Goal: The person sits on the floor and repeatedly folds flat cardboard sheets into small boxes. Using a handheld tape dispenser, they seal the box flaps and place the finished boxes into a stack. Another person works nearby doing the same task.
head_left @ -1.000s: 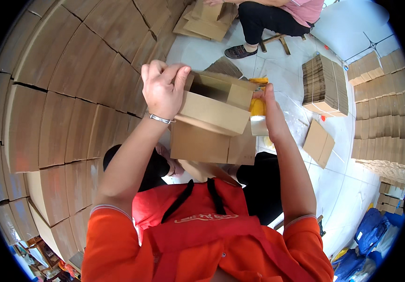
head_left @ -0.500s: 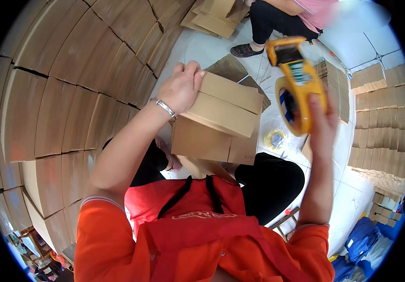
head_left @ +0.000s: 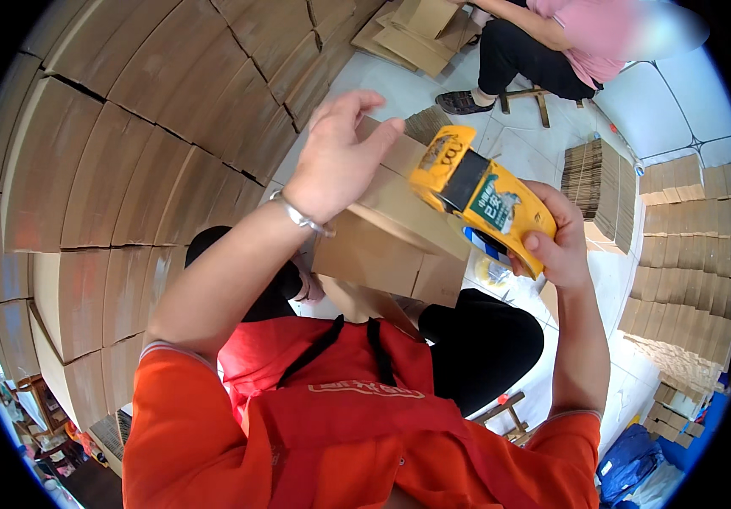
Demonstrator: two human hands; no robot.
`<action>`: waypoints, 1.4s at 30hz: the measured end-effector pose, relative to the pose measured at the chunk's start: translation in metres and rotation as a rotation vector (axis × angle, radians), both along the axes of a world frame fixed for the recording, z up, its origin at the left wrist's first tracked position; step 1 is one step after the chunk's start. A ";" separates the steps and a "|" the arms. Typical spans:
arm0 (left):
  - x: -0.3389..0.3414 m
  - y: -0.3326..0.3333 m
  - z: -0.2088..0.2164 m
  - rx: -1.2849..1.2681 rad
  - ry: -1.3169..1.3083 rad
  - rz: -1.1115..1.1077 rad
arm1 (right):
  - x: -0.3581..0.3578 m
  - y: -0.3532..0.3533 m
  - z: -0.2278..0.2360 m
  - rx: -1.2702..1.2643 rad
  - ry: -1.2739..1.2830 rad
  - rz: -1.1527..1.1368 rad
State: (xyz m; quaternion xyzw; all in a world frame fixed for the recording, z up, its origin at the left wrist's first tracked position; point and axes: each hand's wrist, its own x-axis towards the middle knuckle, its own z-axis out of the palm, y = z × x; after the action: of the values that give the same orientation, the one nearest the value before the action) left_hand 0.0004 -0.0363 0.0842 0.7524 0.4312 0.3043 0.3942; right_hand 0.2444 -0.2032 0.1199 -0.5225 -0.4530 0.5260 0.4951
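In front of my knees a brown cardboard box (head_left: 395,208) rests on another cardboard box (head_left: 365,254). My right hand (head_left: 562,242) grips a yellow tape dispenser (head_left: 497,199) from its rear end. The dispenser's front end is over the right part of the upper box; whether it touches the cardboard I cannot tell. My left hand (head_left: 336,161), with a silver bracelet at its wrist, is over the box's left end. Its thumb and fingers are apart, with nothing between them. The dispenser and my left hand hide parts of the box top.
Stacked cartons (head_left: 153,76) form a wall on my left. Bundles of flat cardboard stand to the right (head_left: 679,242) and ahead (head_left: 599,191). A roll of tape (head_left: 491,271) lies on the floor. Ahead, a person in a pink top (head_left: 586,30) sits on a low stool (head_left: 539,106).
My right hand has brought the dispenser left and down, from beside the box to over it. The left hand's fingers have come off the box edge and spread.
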 end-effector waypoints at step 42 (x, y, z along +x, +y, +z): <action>-0.054 0.080 -0.139 -0.539 0.304 -0.635 | -0.082 0.137 0.043 -0.312 -0.694 0.344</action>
State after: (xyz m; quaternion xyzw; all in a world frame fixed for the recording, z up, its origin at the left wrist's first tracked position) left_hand -0.0538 0.0433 -0.0549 0.7542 0.2957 -0.0694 0.5822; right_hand 0.1623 -0.0660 0.1630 -0.6543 -0.5885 0.4560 0.1328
